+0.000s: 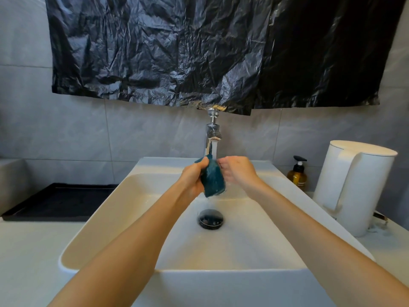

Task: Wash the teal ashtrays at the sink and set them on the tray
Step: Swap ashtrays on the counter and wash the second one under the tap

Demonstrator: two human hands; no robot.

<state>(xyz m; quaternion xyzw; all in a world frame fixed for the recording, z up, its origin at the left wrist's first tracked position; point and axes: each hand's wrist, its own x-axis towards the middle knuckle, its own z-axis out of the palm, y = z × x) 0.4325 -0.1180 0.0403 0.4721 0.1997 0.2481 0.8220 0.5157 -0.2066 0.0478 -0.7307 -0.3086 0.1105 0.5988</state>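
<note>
A person is standing at the white sink (pixel 73 258), both bare forearms reaching over its front rim toward the back of the basin. The left hand (pixel 194 176) is gripping a teal ashtray (pixel 213 181) above the basin, just in front of the chrome faucet (pixel 212 134) that is rising at the sink's back edge. The fingers are curled close together round the ashtray's left side, the thumb is pressing along its top edge, and the piece is being held on edge rather than flat. A stream of water (pixel 214 149) is falling from the faucet onto the top of the ashtray and dripping off its lower end toward the dark drain (pixel 210 218) in the middle of the sink floor. The right hand (pixel 238 171) is sitting just beside the ashtray's right edge, over the back of the basin, its fingers bent inward and bunched together. It is blurred, so whether the fingertips are pinching the ashtray or only touching it cannot be told. A black tray (pixel 55 202) is lying on the counter to the left of the sink, near its back corner. To the right of the sink, an amber pump bottle (pixel 297 173) is standing by the back corner, and a white lidded jug (pixel 352 187) is standing beside it, nearer the front. A crumpled black plastic sheet (pixel 199 52) is hanging on the tiled wall above the sink, its lower edge reaching the faucet's top.
</note>
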